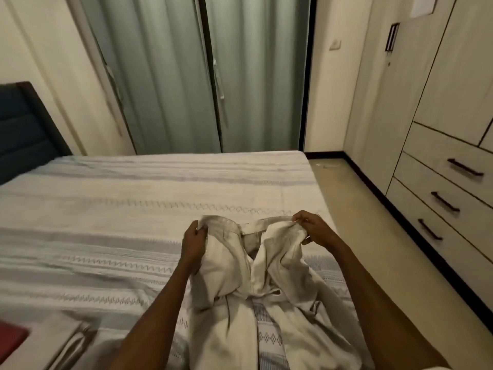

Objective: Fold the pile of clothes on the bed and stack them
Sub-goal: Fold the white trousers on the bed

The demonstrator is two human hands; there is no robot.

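A person stands at the side of a bed [112, 198], both hands holding up the open waistband of cream trousers [240, 268]. The left hand [192, 245] grips one end of the band and the right hand [313, 229] pinches the other, while the legs trail down toward the person across the striped bedcover. The garment is unfolded, so this piece appears to be at the straightening stage. Near the person's left elbow lie a pale folded item [57, 343] and the edge of a red item [12, 337], possibly finished work; whether more clothes wait out of view cannot be told. Beyond the hands the bedcover runs to the far edge, with a dark blue headboard [24, 132] far to their left. Behind stand grey-green curtains [197, 73]; to the right of the hands, a wardrobe with drawers [448, 166] lines a tan floor [373, 236].
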